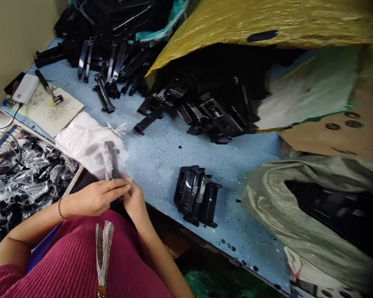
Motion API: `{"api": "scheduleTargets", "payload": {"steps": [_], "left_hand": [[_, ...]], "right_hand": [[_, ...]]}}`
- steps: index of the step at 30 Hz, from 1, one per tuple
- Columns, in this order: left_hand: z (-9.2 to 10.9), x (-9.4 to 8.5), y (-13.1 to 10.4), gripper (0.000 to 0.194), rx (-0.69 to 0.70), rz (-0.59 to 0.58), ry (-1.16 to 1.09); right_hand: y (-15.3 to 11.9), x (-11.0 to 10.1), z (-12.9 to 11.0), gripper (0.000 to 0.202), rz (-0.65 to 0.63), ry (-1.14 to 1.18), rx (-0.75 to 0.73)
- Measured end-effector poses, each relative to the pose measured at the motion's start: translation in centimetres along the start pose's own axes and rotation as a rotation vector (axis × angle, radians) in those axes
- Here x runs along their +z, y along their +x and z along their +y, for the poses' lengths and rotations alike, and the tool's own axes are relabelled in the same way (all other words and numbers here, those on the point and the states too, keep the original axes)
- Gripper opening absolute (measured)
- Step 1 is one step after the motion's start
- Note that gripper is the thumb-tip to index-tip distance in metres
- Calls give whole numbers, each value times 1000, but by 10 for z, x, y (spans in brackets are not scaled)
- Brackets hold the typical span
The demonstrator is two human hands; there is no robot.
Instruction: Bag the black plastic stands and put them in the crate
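My left hand [95, 197] and my right hand [135, 200] meet at the table's front edge, over my lap. Between their closed fingers is the lower end of a black part in a clear plastic bag [111, 159], slightly blurred, which stands up from the hands. Behind it lies a pile of white plastic bags [87, 140]. To the right, several black plastic parts [195, 194] are stacked side by side on the blue table [155, 165]. The fingertips of my right hand are partly hidden behind my left hand.
Bagged black parts [27, 178] fill a box at the left. A small hammer [49, 89] lies on cardboard beside a white device [25, 89]. Loose black parts [104, 93] spread at the back, near an open yellow sack [236, 25]. A grey-green sack [267, 190] stands at the right.
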State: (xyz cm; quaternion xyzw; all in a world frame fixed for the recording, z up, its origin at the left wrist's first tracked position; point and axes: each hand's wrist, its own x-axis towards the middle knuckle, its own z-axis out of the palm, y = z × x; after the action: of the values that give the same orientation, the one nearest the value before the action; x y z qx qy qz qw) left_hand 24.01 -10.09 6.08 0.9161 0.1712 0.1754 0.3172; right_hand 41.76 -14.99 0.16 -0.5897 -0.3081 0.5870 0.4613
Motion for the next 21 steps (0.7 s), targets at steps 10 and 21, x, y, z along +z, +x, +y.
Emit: {"api": "scheduleTargets", "payload": {"steps": [10,21], "left_hand": [[-59,-58,-121,46,-1009,-160,245],[-228,-70,-182,34,-1504,-213,391]], "right_hand": [[-19,-4,-18,37,-325,10,40],[-13,4,-2,38,-166,49,91]]}}
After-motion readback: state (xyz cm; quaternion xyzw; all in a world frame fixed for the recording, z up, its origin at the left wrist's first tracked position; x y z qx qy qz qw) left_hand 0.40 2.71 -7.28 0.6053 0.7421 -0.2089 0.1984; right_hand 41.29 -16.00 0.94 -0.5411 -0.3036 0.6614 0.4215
